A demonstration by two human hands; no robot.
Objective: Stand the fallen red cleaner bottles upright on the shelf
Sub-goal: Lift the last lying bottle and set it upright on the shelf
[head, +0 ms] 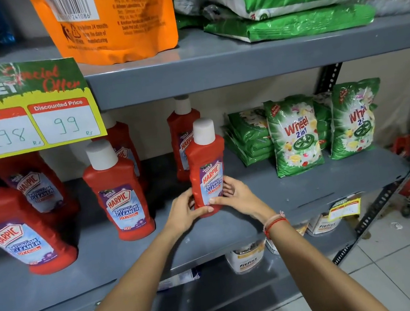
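Note:
A red cleaner bottle [206, 160] with a white cap stands upright near the front of the grey middle shelf [310, 192]. My left hand [184, 213] and my right hand [236, 194] clasp its lower part from both sides. Several more red bottles stand upright on the same shelf: one [117, 192] just left of my hands, one [182, 134] behind the held bottle, one [124, 146] at the back, and two [17, 226] [35, 186] at the far left.
Green detergent packets [294, 136] stand and lie on the shelf's right part. A yellow price sign [24, 107] hangs from the upper shelf edge at left. An orange pouch [109, 23] and green bags [295, 0] sit above. White tubs [246, 258] fill the lower shelf.

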